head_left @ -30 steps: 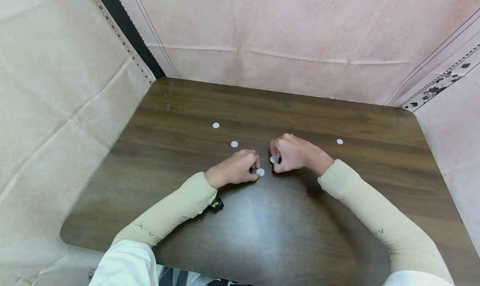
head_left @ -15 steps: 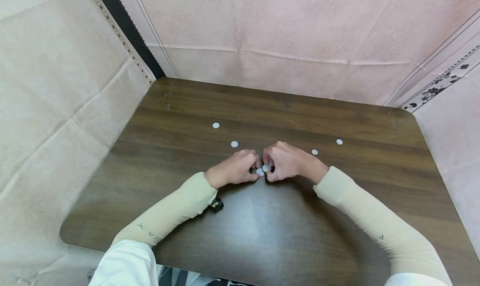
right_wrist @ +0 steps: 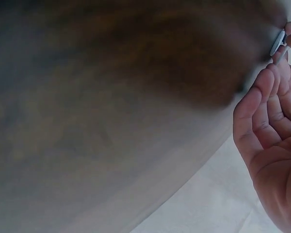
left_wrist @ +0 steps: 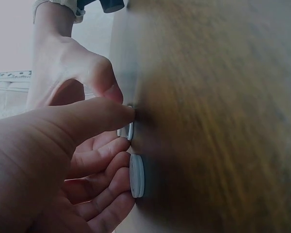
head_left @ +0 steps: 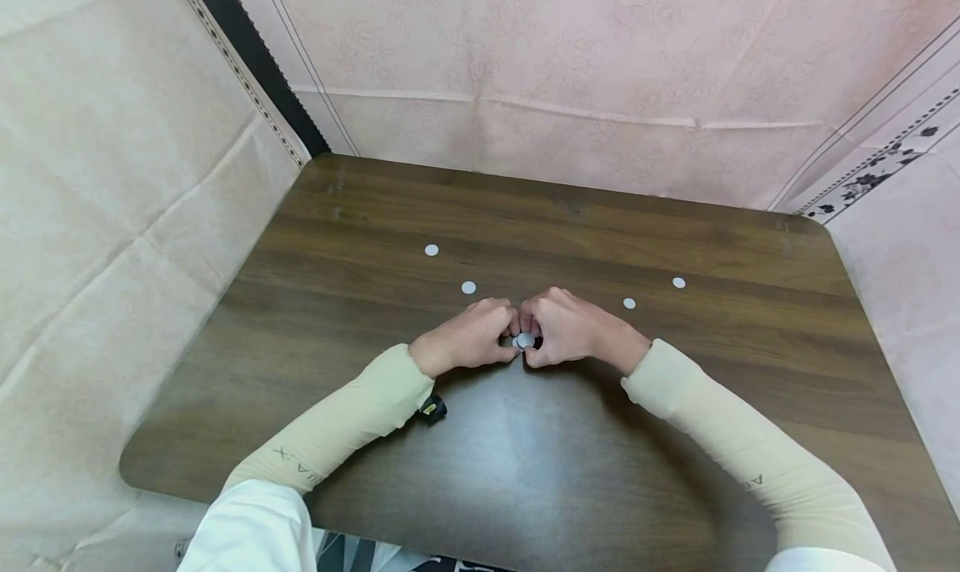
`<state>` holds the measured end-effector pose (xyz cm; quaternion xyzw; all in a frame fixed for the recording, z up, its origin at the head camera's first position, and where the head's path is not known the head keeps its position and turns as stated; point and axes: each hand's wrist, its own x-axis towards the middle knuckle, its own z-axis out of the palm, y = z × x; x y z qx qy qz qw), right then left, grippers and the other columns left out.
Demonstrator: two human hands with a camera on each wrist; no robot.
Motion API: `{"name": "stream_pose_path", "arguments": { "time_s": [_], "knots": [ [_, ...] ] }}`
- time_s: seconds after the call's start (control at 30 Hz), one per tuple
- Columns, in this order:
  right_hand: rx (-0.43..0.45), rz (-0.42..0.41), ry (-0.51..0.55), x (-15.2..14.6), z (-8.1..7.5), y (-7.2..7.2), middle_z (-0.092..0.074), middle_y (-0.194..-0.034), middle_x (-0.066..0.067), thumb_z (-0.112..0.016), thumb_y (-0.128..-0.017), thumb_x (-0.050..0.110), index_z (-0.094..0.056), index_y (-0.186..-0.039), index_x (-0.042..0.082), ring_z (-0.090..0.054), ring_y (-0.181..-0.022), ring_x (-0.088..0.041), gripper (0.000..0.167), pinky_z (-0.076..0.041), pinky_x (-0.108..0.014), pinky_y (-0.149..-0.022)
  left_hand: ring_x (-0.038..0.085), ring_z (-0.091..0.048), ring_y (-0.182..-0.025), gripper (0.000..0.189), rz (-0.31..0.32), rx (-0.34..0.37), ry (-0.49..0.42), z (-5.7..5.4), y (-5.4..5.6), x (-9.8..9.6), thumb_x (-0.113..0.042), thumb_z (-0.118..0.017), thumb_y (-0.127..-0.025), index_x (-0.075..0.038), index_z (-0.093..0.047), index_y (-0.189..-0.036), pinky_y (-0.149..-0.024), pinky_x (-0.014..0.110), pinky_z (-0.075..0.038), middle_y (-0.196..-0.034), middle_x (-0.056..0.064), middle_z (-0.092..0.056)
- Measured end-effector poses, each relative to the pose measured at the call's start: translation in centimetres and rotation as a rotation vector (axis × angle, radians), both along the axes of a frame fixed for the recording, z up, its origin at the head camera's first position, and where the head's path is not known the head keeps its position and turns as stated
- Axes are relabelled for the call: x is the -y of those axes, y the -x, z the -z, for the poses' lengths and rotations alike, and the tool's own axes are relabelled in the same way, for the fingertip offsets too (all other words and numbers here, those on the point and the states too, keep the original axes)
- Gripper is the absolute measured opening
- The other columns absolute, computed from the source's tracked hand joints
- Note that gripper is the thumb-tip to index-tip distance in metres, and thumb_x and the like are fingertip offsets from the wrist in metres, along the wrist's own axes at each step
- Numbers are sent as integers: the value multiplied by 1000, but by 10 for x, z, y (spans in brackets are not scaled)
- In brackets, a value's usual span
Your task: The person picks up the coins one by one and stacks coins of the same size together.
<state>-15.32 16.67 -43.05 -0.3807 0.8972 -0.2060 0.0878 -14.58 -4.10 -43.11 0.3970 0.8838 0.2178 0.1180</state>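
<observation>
Both hands meet at the middle of the dark wooden table. My right hand pinches a small white disc between thumb and fingers, right against my left hand. My left hand's curled fingers hold a second white disc on edge against the tabletop. In the left wrist view the right hand's disc stands just beyond it, touched by my left thumb tip. The right wrist view shows that disc at the right fingertips. Whether the two discs touch is hidden.
More white discs lie flat on the table: two to the far left and two to the right. Pink cloth walls close in the table at the back and on both sides.
My right hand has carried its disc left and slightly nearer until it reached the left hand's fingertips. That uncovered a disc lying to the right. The left hand stayed put.
</observation>
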Motion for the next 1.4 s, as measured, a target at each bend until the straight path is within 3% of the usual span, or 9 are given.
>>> {"name": "stream_pose_path", "arguments": {
  "time_s": [0.9, 1.4],
  "knots": [
    [74, 23, 31, 0, 0, -2, -69, -76, 5, -81, -79, 20, -71, -85, 13, -63, -69, -4, 14, -56, -22, -66, 18, -54, -89, 10, 1, 5, -1, 0, 0, 0, -15, -78, -93, -8, -71, -93, -83, 33, -50, -91, 4, -63],
    [67, 18, 9, 1, -2, -3, -69, -76, 5, -81, -81, 20, -71, -85, 13, -62, -68, -2, 13, -55, -22, -66, 20, -59, -96, 12, 12, -4, -8, -1, 0, 2, -15, -77, -93, -5, -72, -97, -93, 38, -52, -97, 5, -68]
  ]
}}
